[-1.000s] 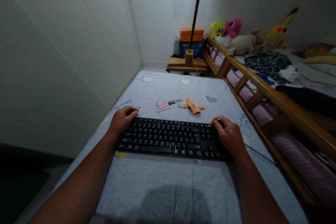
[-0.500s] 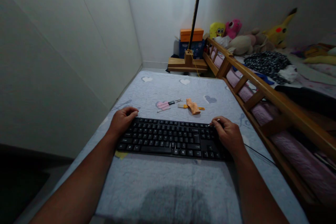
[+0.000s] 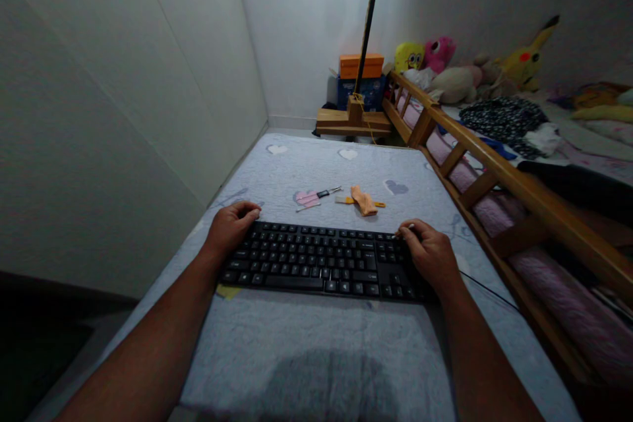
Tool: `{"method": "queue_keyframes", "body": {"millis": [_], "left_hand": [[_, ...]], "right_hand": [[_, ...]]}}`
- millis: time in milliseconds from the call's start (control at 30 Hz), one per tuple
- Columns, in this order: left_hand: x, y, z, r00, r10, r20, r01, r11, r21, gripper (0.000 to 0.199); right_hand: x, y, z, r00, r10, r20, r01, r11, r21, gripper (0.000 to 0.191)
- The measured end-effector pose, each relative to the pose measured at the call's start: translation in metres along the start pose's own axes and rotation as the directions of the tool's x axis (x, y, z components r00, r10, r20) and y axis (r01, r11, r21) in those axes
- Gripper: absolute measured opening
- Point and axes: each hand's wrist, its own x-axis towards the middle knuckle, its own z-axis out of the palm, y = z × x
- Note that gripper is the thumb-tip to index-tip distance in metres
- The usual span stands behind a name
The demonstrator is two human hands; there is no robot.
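Black plastic, the keyboard (image 3: 299,282) lies on the cover (image 3: 306,336) between our hands. Pressing too hard could bend the swab (image 3: 411,226) our right hand (image 3: 431,252) pinches at its right end, or shed fluff. Our left hand (image 3: 230,227) curls by the far left corner; its grip we cannot tell. Both forearms (image 3: 148,336) slant inward.

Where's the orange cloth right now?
In the head view, the orange cloth lies beyond the keyboard, right of centre, across the yellow-handled brush.

Pale blue quilted cover (image 3: 316,330), heart-printed; black keyboard (image 3: 316,265) lies on it; beyond, thin white swab (image 3: 308,207), dark-handled tool (image 3: 323,194), yellow brush (image 3: 348,200); orange cloth (image 3: 364,202) drapes brush.
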Motion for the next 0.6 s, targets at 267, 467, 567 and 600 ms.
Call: {"method": "queue_keyframes", "body": {"millis": [267, 467, 567, 600], "left_hand": [[0.0005, -0.002, 0.0005, 1.0, -0.004, 0.002, 0.004, 1.0, 0.025, 0.032], [0.0003, -0.002, 0.0005, 1.0, 0.002, 0.007, -0.002, 1.0, 0.022, 0.032], [0.0003, -0.0012, 0.0004, 1.0, -0.005, 0.008, 0.005, 1.0, 0.018, 0.032], [0.0003, -0.001, 0.0004, 1.0, -0.008, 0.006, 0.008, 1.0, 0.016, 0.032]], "right_hand": [[0.0007, 0.0009, 0.0031, 1.0, 0.012, -0.016, -0.011, 0.999, 0.035, 0.027], [0.0003, 0.0042, 0.002, 0.999, 0.026, -0.024, -0.025, 0.999, 0.023, 0.028], [0.0012, 0.0053, -0.0001, 0.999, 0.04, -0.037, -0.04, 0.999, 0.004, 0.027], [0.0016, 0.0056, -0.0009, 0.998, 0.045, -0.042, -0.045, 0.999, -0.001, 0.027]]}}
